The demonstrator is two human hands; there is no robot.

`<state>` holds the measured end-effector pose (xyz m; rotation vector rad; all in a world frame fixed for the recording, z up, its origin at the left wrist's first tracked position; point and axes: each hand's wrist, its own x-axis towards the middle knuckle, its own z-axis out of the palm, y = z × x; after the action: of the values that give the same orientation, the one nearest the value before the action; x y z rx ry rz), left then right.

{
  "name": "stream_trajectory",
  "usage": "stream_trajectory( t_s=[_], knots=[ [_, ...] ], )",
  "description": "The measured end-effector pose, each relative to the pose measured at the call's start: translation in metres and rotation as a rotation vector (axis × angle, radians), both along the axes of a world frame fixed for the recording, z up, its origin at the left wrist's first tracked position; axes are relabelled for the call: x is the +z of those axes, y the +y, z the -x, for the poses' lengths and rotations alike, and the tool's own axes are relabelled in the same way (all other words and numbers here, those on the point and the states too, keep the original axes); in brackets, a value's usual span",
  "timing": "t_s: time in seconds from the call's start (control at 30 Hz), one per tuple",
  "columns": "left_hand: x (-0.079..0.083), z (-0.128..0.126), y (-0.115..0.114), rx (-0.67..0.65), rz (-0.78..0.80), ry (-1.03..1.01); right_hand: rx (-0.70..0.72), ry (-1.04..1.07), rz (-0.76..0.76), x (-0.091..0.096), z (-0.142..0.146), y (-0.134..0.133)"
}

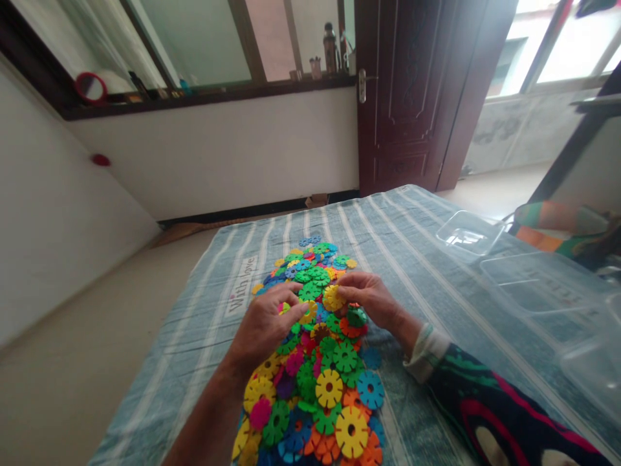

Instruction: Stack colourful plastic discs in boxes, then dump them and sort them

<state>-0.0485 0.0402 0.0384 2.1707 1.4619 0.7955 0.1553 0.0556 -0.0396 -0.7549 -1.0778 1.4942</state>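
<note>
A long heap of colourful plastic notched discs [345,356] lies on the striped bedspread, in green, yellow, blue, orange and pink. Above the middle of the heap, my right hand [371,296] pinches a yellow notched disc [333,298] between thumb and fingers. Facing it from the left, my left hand [269,318] has its thumb tip on another yellow notched disc [308,313], which seems held there; its lower fingers are partly hidden. The two yellow discs are close together but look apart.
Clear plastic containers [528,262] stand on the right of the striped bedspread [194,336]. A dark red door [407,142] is beyond the bed. Bottles and a red-rimmed mirror [90,88] stand on the window ledge.
</note>
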Motion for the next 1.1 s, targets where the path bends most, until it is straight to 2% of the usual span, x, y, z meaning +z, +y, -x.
stream_trajectory(
  t_s=[0.17,0.33,0.47,0.57,0.67,0.73,0.8,0.87,0.97,1.1],
  knots=[
    [-0.011,-0.023,-0.010,0.058,0.187,-0.234,0.034,0.020,-0.032,-0.003,0.009,-0.003],
    [-0.021,-0.029,-0.008,0.102,0.310,-0.405,0.056,0.036,-0.033,-0.002,0.011,-0.001],
    [-0.024,-0.030,-0.004,0.127,0.331,-0.429,0.042,-0.005,-0.028,0.001,0.013,0.002],
    [-0.026,-0.031,-0.004,0.148,0.341,-0.410,0.011,-0.073,-0.078,0.002,0.016,0.003],
    [-0.030,-0.031,-0.003,0.152,0.385,-0.432,-0.065,-0.255,-0.205,0.000,0.020,0.004],
    [-0.031,-0.030,-0.001,0.171,0.401,-0.461,-0.169,-0.432,-0.318,-0.001,0.022,0.005],
    [-0.032,-0.028,0.002,0.216,0.372,-0.464,-0.289,-0.621,-0.480,-0.001,0.023,0.004],
    [-0.031,-0.026,0.004,0.264,0.322,-0.462,-0.358,-0.793,-0.703,0.000,0.023,0.001],
    [-0.030,-0.023,0.006,0.292,0.334,-0.485,-0.336,-1.003,-0.966,0.007,0.024,-0.006],
    [-0.030,-0.023,0.007,0.315,0.331,-0.493,-0.300,-1.190,-1.027,0.015,0.029,-0.014]
  ],
)
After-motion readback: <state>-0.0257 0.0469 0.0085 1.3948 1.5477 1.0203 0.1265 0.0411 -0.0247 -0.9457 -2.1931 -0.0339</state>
